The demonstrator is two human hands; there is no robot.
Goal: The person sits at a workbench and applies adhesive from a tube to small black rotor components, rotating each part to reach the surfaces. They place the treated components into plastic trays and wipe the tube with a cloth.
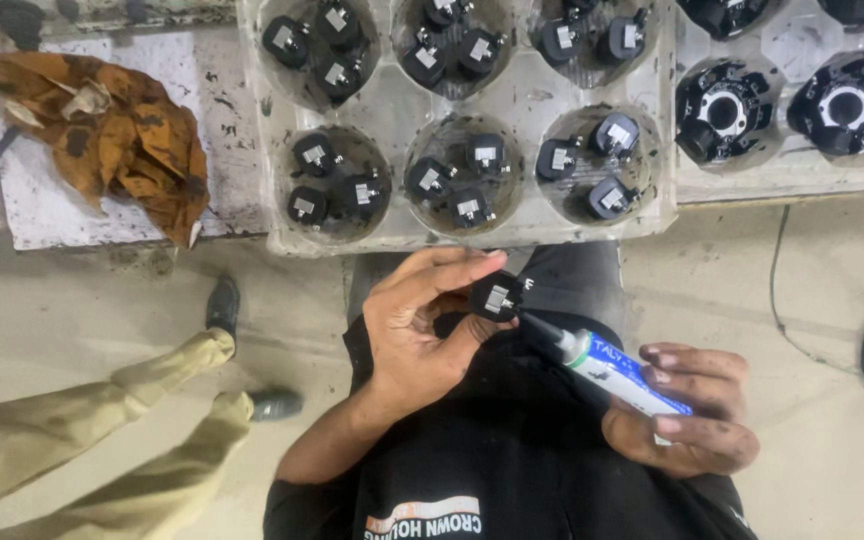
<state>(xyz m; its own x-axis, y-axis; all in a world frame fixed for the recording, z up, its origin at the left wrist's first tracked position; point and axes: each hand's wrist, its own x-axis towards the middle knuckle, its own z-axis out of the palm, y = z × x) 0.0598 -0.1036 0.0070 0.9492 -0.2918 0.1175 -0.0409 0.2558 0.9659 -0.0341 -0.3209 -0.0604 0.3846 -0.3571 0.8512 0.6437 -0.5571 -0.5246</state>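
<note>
A small black round component (496, 297) with a pale metal tab on its face is being pinched between the thumb and fingertips of the left hand (422, 330), fingers curled closed around it, just near of the clear plastic tray (522, 100). The right hand (687, 410) is wrapping shut around a blue-and-white adhesive tube (617, 375), whose long axis is running from lower right up to the left, its dark nozzle pointing at the component's edge and appearing to touch it. A hard squeeze looks likely to flood the tab, and a loose pinch could let the part drop to the floor. Farther off, tray wells are holding more black parts; an orange rag (112, 135) is lying far left, and another person's trouser legs and shoes (224, 305) are showing near left.
</note>
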